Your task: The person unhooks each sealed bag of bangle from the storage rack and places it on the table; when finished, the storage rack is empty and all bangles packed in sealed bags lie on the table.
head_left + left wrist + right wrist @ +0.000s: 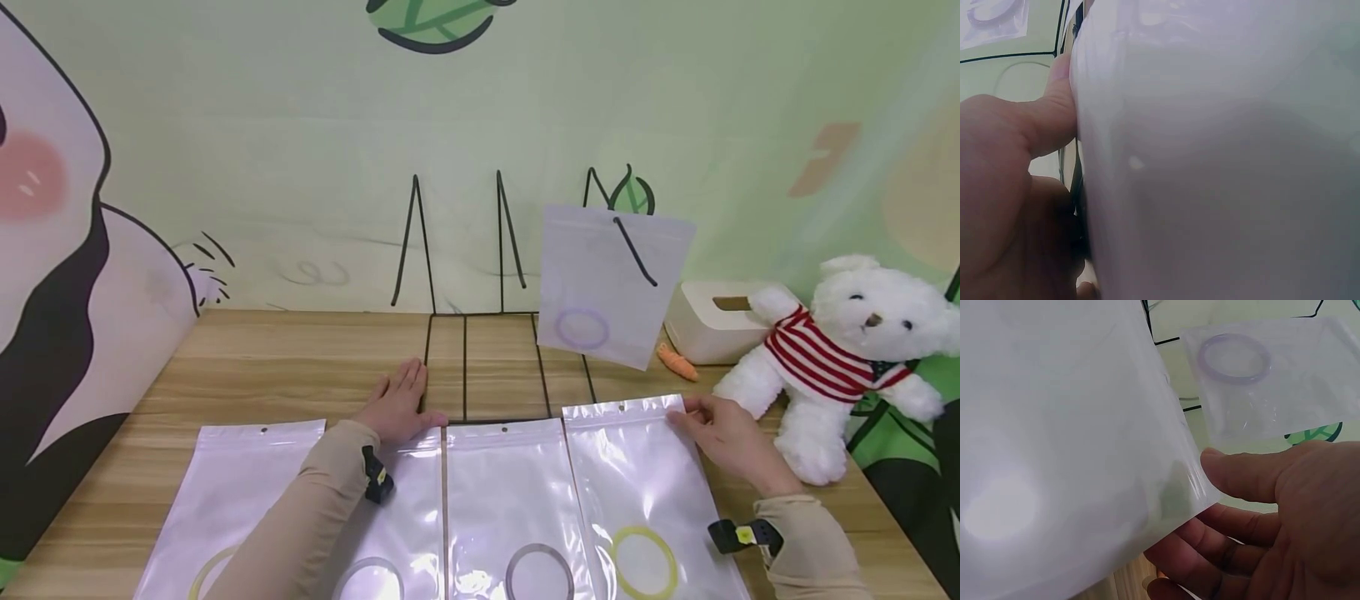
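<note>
Four clear zip bags lie in a row, each with a ring inside. My right hand (731,437) pinches the top right corner of the rightmost bag (630,475), which contains a yellow ring (672,567). In the right wrist view, the thumb (1241,475) lies over the bag's corner with fingers beneath. My left hand (397,404) rests, fingers extended, beside a black wire rack (465,367). Its thumb touches the top edge of the second bag (420,492), partly hidden by my sleeve. Another bag (615,258) with a purple ring hangs from the rack's right hook.
A white teddy bear (825,350) in a striped shirt sits at the right, beside a white tissue box (712,325). A small orange carrot (677,362) lies in front of the box. Two more rack hooks rise at the back, before a cartoon wall (300,167).
</note>
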`<state>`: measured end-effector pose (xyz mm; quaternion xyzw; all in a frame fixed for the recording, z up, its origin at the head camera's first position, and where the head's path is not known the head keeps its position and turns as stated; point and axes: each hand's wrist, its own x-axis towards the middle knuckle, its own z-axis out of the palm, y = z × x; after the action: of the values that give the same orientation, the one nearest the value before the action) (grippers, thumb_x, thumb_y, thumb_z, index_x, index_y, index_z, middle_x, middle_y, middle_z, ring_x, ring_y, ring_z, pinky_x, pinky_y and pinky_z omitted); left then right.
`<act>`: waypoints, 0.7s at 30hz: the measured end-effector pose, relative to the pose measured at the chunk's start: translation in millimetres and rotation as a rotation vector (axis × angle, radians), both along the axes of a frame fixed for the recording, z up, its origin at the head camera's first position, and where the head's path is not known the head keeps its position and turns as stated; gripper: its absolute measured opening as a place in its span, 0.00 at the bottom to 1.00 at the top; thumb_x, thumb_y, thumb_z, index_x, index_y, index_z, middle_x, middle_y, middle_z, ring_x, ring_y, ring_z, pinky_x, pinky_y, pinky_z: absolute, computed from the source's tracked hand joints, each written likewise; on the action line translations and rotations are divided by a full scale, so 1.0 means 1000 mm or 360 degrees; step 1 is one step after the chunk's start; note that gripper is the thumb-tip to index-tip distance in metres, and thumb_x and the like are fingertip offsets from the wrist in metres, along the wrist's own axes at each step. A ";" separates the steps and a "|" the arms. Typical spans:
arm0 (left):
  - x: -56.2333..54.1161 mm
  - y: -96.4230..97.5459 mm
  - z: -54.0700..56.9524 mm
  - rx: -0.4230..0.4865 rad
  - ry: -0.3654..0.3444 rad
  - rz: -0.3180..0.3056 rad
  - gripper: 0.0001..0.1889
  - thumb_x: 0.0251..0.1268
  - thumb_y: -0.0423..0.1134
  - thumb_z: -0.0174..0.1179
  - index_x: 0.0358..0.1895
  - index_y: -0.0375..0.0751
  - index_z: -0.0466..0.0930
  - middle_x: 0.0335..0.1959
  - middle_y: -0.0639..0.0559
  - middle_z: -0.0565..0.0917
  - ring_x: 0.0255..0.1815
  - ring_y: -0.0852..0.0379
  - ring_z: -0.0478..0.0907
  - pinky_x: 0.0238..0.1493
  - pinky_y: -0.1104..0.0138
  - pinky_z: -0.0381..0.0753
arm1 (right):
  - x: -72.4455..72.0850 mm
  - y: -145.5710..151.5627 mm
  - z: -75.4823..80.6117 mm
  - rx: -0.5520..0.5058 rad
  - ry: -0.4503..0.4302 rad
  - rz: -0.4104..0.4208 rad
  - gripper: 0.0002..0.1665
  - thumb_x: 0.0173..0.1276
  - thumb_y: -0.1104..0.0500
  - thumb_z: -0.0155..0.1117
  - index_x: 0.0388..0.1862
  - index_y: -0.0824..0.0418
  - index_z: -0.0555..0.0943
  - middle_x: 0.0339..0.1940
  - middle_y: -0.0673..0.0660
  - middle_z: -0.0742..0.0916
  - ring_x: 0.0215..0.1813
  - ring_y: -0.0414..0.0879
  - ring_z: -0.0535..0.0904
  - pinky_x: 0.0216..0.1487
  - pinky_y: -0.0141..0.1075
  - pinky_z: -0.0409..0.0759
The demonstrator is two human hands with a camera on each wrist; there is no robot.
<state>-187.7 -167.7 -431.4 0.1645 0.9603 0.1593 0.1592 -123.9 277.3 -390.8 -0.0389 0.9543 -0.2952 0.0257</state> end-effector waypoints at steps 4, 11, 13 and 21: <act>-0.001 0.000 -0.001 -0.0007 0.0007 -0.0004 0.49 0.70 0.61 0.51 0.75 0.27 0.39 0.78 0.36 0.38 0.78 0.42 0.32 0.74 0.46 0.36 | 0.000 0.000 0.001 -0.0002 -0.0017 -0.0001 0.28 0.72 0.48 0.59 0.49 0.75 0.77 0.30 0.56 0.81 0.31 0.46 0.74 0.30 0.37 0.74; -0.002 0.000 -0.002 -0.0006 0.0022 -0.0010 0.49 0.70 0.61 0.50 0.75 0.27 0.39 0.78 0.36 0.38 0.78 0.42 0.33 0.74 0.46 0.36 | -0.001 0.001 0.001 0.0023 -0.0007 -0.0005 0.29 0.73 0.48 0.59 0.51 0.76 0.76 0.33 0.59 0.82 0.33 0.48 0.75 0.31 0.38 0.75; -0.002 0.000 -0.002 -0.0009 0.0024 -0.0013 0.49 0.70 0.61 0.50 0.75 0.27 0.39 0.78 0.36 0.38 0.78 0.42 0.33 0.74 0.46 0.36 | -0.001 0.001 0.002 0.0026 0.0000 -0.0011 0.29 0.73 0.48 0.59 0.51 0.76 0.76 0.34 0.60 0.82 0.33 0.48 0.76 0.31 0.38 0.75; -0.001 0.000 -0.001 0.0000 0.0013 -0.0013 0.49 0.70 0.61 0.51 0.75 0.27 0.39 0.78 0.36 0.38 0.78 0.42 0.33 0.74 0.46 0.35 | -0.001 0.001 0.004 -0.0015 -0.0019 -0.0021 0.30 0.74 0.48 0.57 0.54 0.76 0.75 0.34 0.60 0.83 0.32 0.47 0.77 0.30 0.37 0.76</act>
<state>-189.0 -167.8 -432.8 0.1689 0.9603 0.1579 0.1558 -124.7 278.1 -386.7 -0.0310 0.9530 -0.3000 0.0292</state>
